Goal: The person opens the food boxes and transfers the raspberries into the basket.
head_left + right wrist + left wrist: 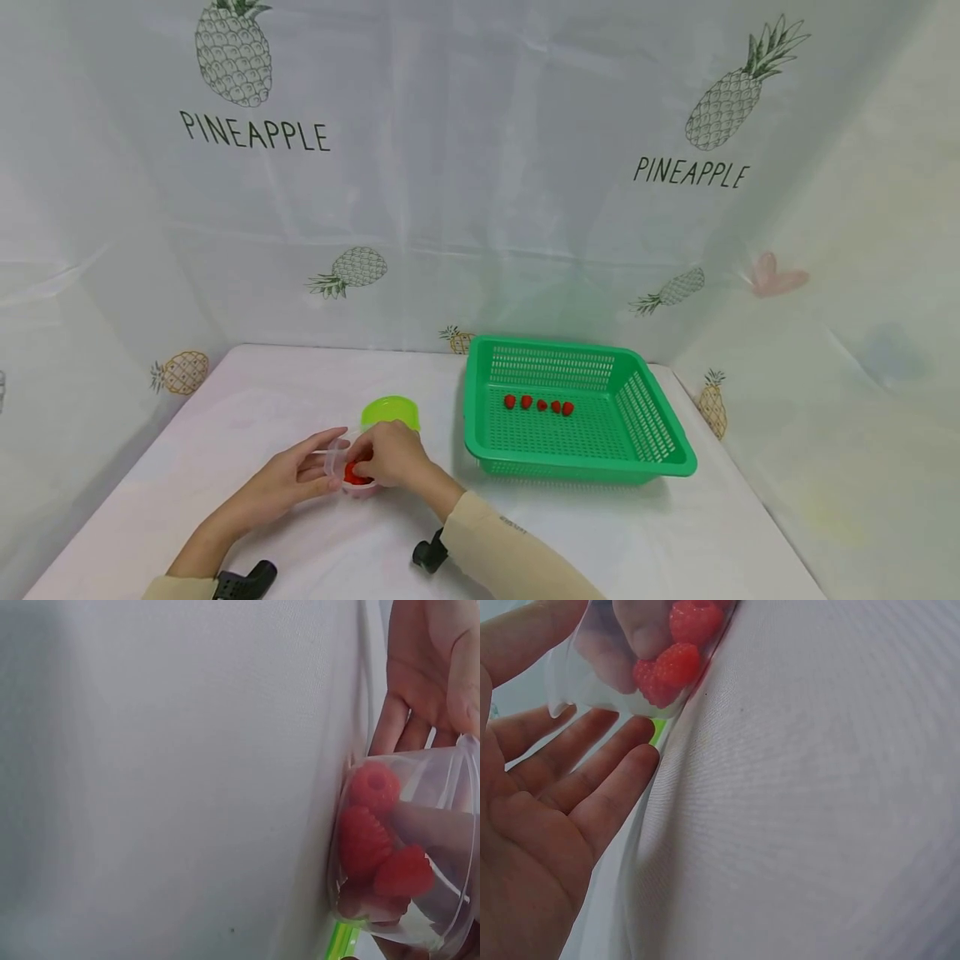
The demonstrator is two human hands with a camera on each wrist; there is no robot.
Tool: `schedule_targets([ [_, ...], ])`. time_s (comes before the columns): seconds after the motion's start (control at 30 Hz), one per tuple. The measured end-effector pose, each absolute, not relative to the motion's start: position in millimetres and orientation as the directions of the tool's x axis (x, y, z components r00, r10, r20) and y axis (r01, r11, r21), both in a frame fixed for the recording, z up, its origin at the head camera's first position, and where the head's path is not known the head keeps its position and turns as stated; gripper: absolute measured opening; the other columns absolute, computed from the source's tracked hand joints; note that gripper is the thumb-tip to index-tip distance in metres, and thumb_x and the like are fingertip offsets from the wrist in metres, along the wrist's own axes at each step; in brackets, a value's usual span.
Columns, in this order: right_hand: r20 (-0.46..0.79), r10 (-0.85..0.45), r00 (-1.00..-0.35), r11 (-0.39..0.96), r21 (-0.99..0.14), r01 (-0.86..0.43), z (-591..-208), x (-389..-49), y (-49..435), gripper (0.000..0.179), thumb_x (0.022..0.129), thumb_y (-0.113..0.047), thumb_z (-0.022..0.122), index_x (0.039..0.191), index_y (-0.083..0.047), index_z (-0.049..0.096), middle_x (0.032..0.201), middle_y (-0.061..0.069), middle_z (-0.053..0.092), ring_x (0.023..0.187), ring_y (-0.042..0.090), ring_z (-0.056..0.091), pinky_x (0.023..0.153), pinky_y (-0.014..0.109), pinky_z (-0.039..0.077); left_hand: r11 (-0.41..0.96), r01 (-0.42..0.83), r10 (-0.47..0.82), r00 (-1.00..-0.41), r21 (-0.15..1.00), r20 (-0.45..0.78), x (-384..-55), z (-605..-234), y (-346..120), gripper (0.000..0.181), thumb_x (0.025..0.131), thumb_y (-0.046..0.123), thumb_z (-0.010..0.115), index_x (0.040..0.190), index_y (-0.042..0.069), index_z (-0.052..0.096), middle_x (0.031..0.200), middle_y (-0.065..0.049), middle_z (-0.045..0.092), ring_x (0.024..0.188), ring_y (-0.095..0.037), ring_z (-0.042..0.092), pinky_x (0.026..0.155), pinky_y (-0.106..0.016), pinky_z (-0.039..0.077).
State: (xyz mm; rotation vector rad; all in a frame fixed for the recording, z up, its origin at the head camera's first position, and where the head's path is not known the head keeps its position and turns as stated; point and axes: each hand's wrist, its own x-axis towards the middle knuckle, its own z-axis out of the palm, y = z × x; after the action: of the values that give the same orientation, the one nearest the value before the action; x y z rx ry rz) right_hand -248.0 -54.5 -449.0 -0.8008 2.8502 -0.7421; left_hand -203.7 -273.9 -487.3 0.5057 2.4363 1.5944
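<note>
A small clear plastic cup point(442, 776) holds several red raspberries point(679, 666) and sits low on the table. My left hand point(281, 483) is at the left side of the cup, its fingers point(592, 776) nearly straight along the wall and its thumb near the rim. Over the mouth of the cup is my right hand point(393, 454), with thumb and fingers reaching down inside among the raspberries. I cannot tell whether those fingertips pinch one. Just behind the cup lies a bright green lid point(390, 410).
A green plastic basket point(581, 465) stands to the right on the white tablecloth point(300, 383). Inside it, several raspberries point(542, 405) lie in a row near the left. A white curtain printed with pineapples hangs behind and at the sides.
</note>
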Motion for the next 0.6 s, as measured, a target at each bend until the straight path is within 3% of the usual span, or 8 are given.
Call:
schedule_targets([
  [0.33, 0.059, -0.479, -0.876, 0.742, -0.506, -0.44, -452, -248, -54, 0.009, 0.091, -0.024, 0.087, 0.094, -0.032, 0.086, 0.084, -0.024, 0.073, 0.091, -0.003, 0.057, 0.078, 0.024, 0.043, 0.379, 0.165, 0.369, -0.929, 0.911, 0.015, -205, -486, -273, 0.081, 0.099, 0.022, 0.077, 0.165, 0.008, 0.033, 0.161, -0.03, 0.043, 0.14, -0.049, 0.054, 0.1, -0.024, 0.057],
  [0.6, 0.152, -0.513, -0.845, 0.699, -0.497, -0.514, -449, -244, -45, 0.006, 0.094, -0.025, 0.084, 0.095, -0.031, 0.087, 0.082, -0.025, 0.073, 0.094, -0.005, 0.056, 0.079, 0.026, 0.04, 0.374, 0.159, 0.369, -0.929, 0.914, 0.011, -203, -484, -271, 0.081, 0.099, 0.023, 0.078, 0.165, 0.008, 0.033, 0.161, -0.031, 0.043, 0.139, -0.047, 0.056, 0.099, -0.022, 0.057],
])
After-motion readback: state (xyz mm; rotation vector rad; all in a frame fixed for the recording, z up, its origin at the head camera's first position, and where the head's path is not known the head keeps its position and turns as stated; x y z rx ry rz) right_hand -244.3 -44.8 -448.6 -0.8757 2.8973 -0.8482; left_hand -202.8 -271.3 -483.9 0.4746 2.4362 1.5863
